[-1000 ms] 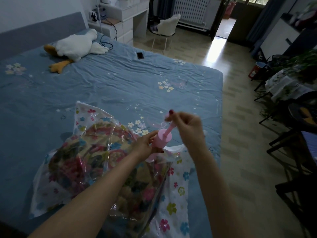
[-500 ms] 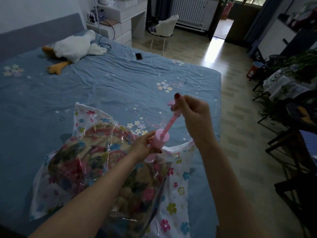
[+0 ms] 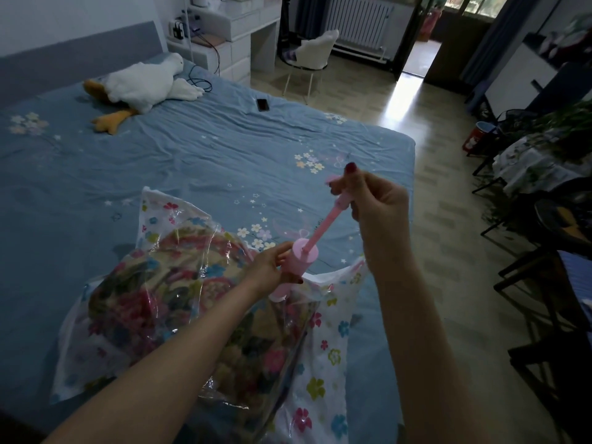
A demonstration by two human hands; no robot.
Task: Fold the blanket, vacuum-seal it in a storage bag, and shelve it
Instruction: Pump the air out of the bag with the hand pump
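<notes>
Blanket (image 3: 179, 302) sits folded inside the clear flower-printed storage bag (image 3: 323, 357), and I have that bag lying on the blue bed (image 3: 198, 161), near its front edge. My left hand (image 3: 272, 267) has its grip wrapped round the pink pump barrel (image 3: 299, 261), which stands tilted on the bag's top face, its base touching the plastic. My right hand (image 3: 374, 200) has its grip clenched on the pump's handle (image 3: 334, 181), fingers curled around it, and the pink plunger rod (image 3: 323, 224) shows drawn well out of the barrel, slanting up to the right. The bag looks puffy and wrinkled around the blanket. Farther up the bed I see a white goose plush (image 3: 144, 84) lying near the headboard and a dark phone (image 3: 263, 105) flat on the sheet, both well apart from the bag. A white chair (image 3: 315, 49) stands on the floor beyond.
</notes>
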